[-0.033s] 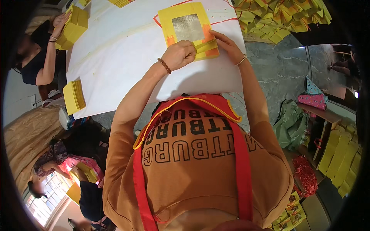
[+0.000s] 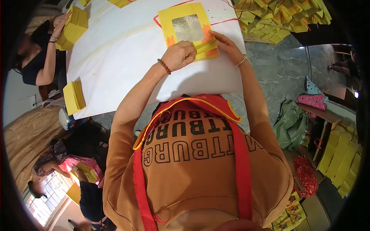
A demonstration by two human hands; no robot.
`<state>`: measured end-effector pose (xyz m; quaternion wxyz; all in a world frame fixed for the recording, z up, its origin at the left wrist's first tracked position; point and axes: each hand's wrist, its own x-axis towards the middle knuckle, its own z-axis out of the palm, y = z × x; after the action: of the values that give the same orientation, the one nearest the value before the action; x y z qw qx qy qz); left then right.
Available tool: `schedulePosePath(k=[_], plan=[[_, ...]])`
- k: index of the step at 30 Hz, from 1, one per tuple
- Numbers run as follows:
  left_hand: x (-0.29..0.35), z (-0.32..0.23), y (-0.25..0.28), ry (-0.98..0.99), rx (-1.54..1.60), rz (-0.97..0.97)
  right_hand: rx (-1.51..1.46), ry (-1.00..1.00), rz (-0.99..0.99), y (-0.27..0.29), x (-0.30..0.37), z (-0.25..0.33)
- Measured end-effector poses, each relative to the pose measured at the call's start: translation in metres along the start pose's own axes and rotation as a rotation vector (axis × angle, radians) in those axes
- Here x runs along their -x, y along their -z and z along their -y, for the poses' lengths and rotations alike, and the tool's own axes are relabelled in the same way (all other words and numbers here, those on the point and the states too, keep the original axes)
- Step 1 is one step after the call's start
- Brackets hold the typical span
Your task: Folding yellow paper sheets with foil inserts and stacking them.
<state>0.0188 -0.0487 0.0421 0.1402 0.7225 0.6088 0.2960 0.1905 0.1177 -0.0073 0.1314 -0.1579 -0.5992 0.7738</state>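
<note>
A sheet of yellow paper with a silver square in its middle and orange patches lies at the table's right side. Its near edge is folded up into a narrow strip. My left hand, with a brown bead bracelet at the wrist, is closed with its fingers pinching the left part of that strip. From the right, my right hand holds the sheet's right edge beside an orange patch, its fingertips on the paper. The thumb of that hand is mostly hidden.
The white-covered table bears a yellow paper stack at its near left corner and red cord beside the sheet. A co-worker's hand holds a yellow stack. Yellow paper bundles are heaped at the far right.
</note>
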Motion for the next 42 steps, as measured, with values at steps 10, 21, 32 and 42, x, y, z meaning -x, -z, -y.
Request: schedulePosePath(k=[10,21,32,42], plan=[[0.000,-0.002,-0.002,-0.081,-0.105,-0.141,0.239,0.156,-0.013,-0.001,-0.004,-0.016],[0.027,-0.008,-0.002,0.030,-0.401,-0.143,0.083,0.143,-0.085,-0.005,-0.006,-0.021],[0.027,0.013,-0.015,0.067,-0.271,-0.411,-0.341,-0.068,-0.576,-0.033,0.008,0.028],[0.041,0.023,-0.029,0.126,-0.178,-0.417,-0.063,0.274,-0.504,-0.139,-0.018,0.031]])
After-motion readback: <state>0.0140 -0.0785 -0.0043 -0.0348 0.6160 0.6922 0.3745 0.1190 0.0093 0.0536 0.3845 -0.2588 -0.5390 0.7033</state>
